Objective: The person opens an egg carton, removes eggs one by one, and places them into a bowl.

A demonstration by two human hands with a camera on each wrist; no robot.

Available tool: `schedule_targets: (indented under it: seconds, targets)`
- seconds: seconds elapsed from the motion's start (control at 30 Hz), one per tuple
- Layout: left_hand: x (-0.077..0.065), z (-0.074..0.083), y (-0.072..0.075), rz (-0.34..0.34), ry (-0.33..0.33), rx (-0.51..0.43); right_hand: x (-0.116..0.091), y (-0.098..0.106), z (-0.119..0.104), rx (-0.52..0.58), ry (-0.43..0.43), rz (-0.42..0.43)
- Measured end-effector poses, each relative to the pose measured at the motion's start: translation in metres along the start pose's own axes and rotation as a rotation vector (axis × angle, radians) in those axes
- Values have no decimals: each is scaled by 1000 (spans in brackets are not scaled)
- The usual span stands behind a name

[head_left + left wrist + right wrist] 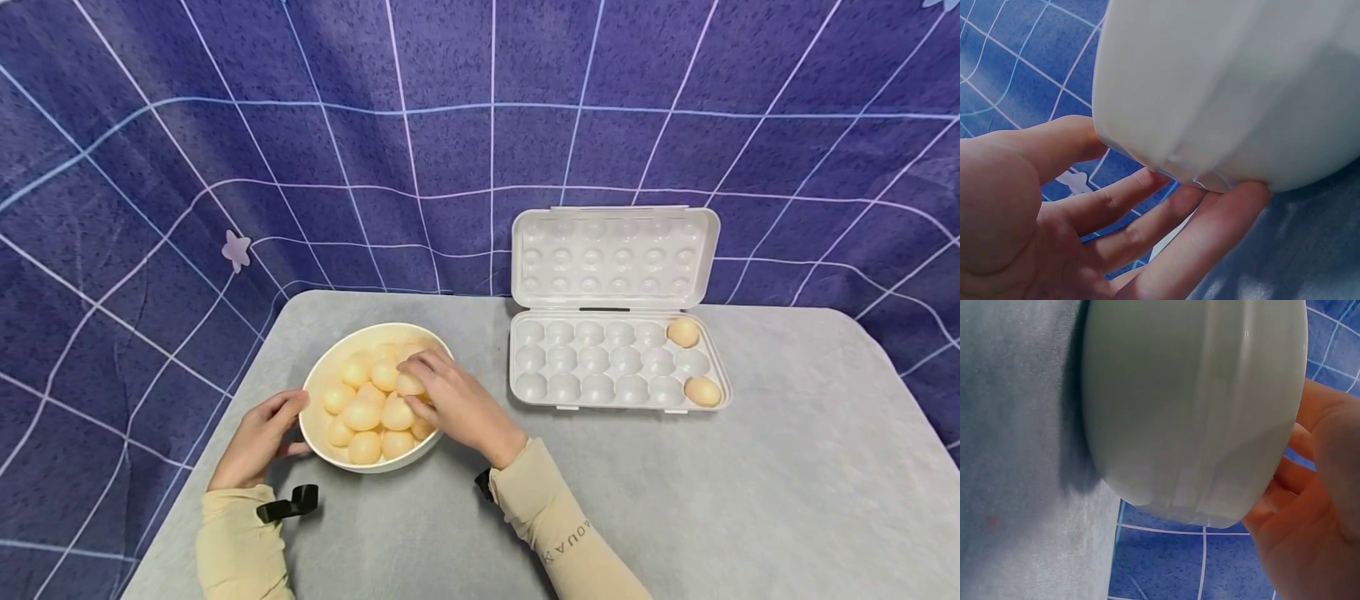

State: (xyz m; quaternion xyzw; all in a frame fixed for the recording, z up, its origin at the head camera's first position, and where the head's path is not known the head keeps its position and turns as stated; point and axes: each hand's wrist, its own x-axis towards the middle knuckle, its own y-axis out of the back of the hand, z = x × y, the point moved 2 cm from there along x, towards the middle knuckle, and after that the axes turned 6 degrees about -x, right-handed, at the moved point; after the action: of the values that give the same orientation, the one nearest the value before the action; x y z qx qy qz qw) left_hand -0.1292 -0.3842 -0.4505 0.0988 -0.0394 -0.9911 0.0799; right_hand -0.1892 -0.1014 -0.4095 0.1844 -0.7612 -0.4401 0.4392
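A white bowl full of pale eggs stands on the left part of the table. My left hand holds the bowl's left side, its thumb at the rim and its fingers against the outer wall, as the left wrist view shows. Inside the bowl, toward the right, my right hand grips an egg between thumb and fingers. In the right wrist view the bowl's wall hides that egg and the fingertips. An opened white egg carton lies to the right, with eggs in two cups of its right-hand column.
The carton's lid stands raised at the back, near a blue curtain with a line grid. Grey table surface extends right of the carton. Black straps sit at both wrists.
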Motion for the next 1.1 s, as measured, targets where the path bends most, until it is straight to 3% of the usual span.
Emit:
schedule_targets:
  seconds: [0.23, 0.57, 1.1]
  targets:
    - [6, -5, 5, -25, -8, -3, 0, 0, 1, 13, -20, -42]
    - [-6, 13, -10, 17, -9, 19, -1, -2, 3, -3, -15, -71]
    - [-8, 12, -9, 2, -7, 19, -3, 6, 5, 3, -32, -35]
